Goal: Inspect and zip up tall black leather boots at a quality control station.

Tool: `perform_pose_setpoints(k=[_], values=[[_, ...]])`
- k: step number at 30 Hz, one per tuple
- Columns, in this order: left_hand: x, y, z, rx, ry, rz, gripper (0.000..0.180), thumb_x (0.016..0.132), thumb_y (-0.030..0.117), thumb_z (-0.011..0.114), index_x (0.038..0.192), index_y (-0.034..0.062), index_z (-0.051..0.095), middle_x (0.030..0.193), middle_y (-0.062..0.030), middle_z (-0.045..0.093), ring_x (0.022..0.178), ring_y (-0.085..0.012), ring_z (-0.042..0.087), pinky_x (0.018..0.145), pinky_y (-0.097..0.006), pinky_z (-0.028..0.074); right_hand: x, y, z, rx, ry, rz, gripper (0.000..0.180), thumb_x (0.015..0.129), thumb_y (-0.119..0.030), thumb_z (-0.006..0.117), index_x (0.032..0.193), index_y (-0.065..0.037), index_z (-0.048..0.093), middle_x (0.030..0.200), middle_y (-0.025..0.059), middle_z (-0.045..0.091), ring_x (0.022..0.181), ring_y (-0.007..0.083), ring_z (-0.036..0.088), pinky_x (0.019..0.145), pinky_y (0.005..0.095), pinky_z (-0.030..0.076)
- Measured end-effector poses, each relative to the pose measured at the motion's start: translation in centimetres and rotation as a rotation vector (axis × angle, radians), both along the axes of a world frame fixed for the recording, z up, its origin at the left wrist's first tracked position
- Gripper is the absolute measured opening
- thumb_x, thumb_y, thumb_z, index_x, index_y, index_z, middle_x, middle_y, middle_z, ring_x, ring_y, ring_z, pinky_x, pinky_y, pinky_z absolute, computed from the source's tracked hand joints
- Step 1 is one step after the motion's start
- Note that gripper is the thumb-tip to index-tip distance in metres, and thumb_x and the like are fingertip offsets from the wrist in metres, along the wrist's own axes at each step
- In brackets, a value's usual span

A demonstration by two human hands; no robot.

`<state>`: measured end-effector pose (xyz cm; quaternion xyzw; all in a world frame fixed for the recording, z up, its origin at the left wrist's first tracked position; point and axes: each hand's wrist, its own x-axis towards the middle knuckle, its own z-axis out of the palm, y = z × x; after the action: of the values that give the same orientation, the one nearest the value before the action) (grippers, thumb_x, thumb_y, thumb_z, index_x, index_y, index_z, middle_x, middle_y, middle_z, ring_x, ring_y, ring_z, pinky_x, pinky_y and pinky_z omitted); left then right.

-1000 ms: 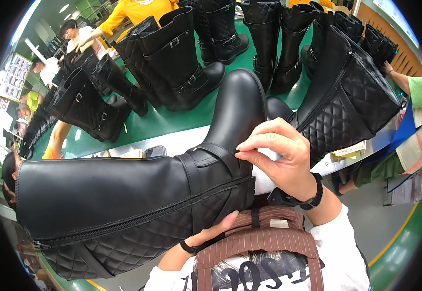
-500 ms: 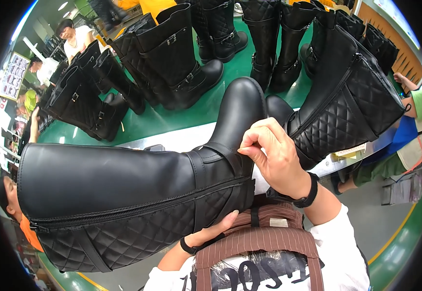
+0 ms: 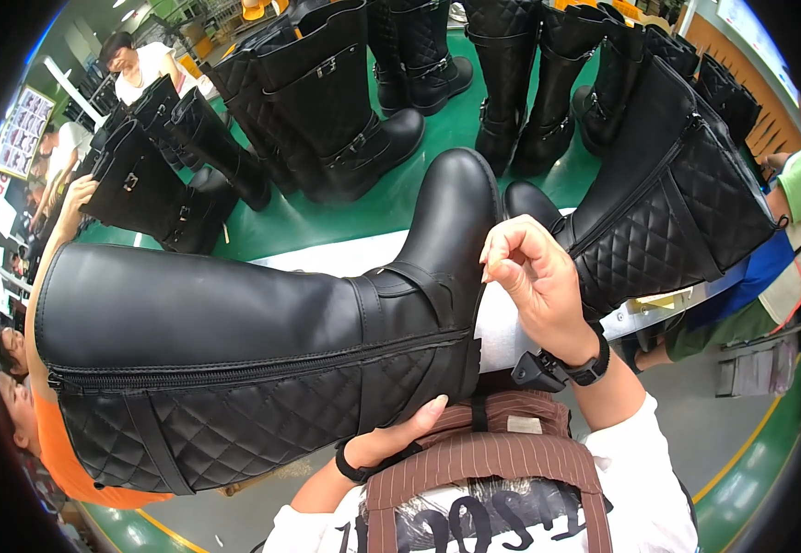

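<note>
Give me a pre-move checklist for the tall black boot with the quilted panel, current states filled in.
1. Left bare hand on the tall black quilted-panel boot: ok, thumb at its lower edge near the heel; fingers hidden.
2. Right bare hand clear of the boot: cannot tell, fingertips sit right beside the sole edge in this view.
3. Right fingertips free of any small item: cannot tell, too small to see.
4. Long black zip closed: ok, looks closed along its visible length.
5. Narrow black ankle strap across the ankle: ok.
6. Co-worker's bare arm clear of the shaft opening: cannot tell, it passes close by.
</note>
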<state>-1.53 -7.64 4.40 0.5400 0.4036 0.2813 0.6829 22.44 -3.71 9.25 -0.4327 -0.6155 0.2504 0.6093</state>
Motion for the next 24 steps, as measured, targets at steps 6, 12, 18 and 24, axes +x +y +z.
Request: perform_pose_setpoints(k=[6,12,18,24], values=[[-0.4,1.1,-3.2,0.294,-0.02,0.131,0.037,0.081,0.011,0.073,0.113,-0.0031,0.062,0.111,-0.0085,0.065,0.096,-0.0185,0.062,0.089,-0.031,0.049,1.8,-4.8,-1.1,-0.122,0.04,0.314,0.026,0.1,-0.021,0.05,0.082,-0.003,0.052,0.076,0.0052,0.05,0.073,0.0164,0.051,0.069,0.03,0.043],[0.2,2.0,-4.8,0.373,-0.045,0.276,0.053,0.078,0.01,0.073,0.125,-0.0052,0.052,0.12,-0.0147,0.059,0.106,-0.0258,0.058,0.095,-0.036,0.045,12.0,-14.8,-0.7,-0.564,-0.164,0.155,0.019,0.093,-0.019,0.061,0.091,-0.001,0.066,0.084,0.0068,0.066,0.074,0.0113,0.061,0.072,0.0271,0.048],[-0.3,2.5,-7.1,0.377,0.047,0.294,0.047,0.083,0.015,0.066,0.123,-0.0073,0.054,0.124,-0.0136,0.058,0.11,-0.0251,0.056,0.1,-0.035,0.041,22.3,-12.5,-5.6,-0.469,-0.397,-1.023,0.014,0.083,-0.013,0.068,0.091,-0.001,0.068,0.083,0.0126,0.069,0.075,0.0222,0.067,0.068,0.0312,0.051],[0.9,2.8,-7.0,0.426,-0.106,0.389,0.048,0.082,0.015,0.066,0.123,-0.0074,0.054,0.122,-0.0131,0.059,0.109,-0.0242,0.057,0.1,-0.036,0.041,24.1,-7.5,-9.1,-0.512,-0.617,-0.895,0.017,0.076,-0.012,0.071,0.092,-0.004,0.071,0.088,0.0128,0.068,0.084,0.0285,0.066,0.074,0.0383,0.051]])
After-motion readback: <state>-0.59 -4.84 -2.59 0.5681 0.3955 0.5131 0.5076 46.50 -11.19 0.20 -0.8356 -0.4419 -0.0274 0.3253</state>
